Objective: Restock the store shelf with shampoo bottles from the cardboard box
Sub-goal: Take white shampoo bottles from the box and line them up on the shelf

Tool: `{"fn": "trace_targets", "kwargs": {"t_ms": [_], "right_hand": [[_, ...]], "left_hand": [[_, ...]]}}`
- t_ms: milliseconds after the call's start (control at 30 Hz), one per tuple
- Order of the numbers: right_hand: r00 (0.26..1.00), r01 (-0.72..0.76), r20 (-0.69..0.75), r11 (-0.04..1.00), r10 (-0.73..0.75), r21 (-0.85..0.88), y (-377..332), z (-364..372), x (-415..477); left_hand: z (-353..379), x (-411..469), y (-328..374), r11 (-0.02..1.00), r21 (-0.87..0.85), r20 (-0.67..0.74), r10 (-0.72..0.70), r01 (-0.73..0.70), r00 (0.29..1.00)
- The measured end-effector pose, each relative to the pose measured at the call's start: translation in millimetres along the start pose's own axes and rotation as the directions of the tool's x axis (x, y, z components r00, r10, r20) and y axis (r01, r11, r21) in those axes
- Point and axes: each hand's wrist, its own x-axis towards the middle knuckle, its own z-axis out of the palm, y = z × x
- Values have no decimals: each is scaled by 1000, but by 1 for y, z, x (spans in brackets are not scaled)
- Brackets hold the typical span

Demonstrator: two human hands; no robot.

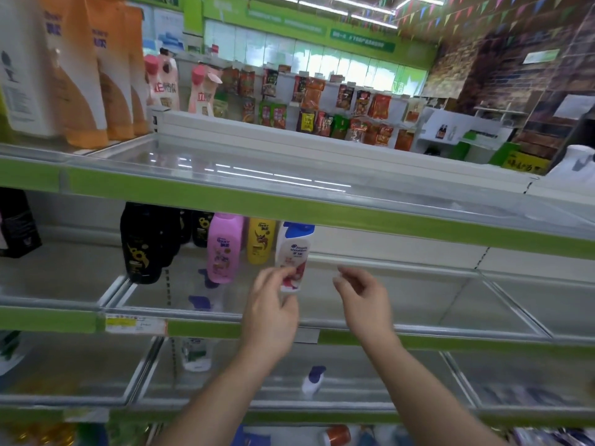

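Observation:
A white shampoo bottle (293,249) with a blue cap stands upright on the middle glass shelf (418,304), right of a yellow bottle (260,241), a pink bottle (223,247) and several black bottles (145,243). My left hand (273,313) grips the white bottle's lower part with thumb and fingers. My right hand (363,294) hovers just to the bottle's right, fingers loosely curled and apart, holding nothing. The cardboard box is out of view.
The top shelf (257,175) carries orange and white refill pouches (80,69) at the left. On the lower shelf lie a white bottle with a blue cap (314,379) and another bottle (196,354). Snack racks (322,104) stand behind.

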Motion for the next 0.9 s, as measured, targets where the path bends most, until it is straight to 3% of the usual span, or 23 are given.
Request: {"fn": "trace_targets", "kwargs": {"t_ms": [200, 433, 600, 900], "right_hand": [[964, -217, -130, 970, 230, 109, 102, -79, -54], [896, -443, -38, 889, 442, -115, 210, -141, -74], [800, -569, 81, 794, 595, -213, 277, -192, -87], [702, -586, 246, 739, 668, -334, 410, -256, -114]], "left_hand": [[66, -65, -29, 1000, -10, 237, -21, 24, 971], [173, -105, -69, 975, 113, 418, -222, 193, 881], [236, -145, -81, 928, 214, 427, -371, 306, 824], [336, -253, -123, 777, 312, 247, -621, 546, 744]]}}
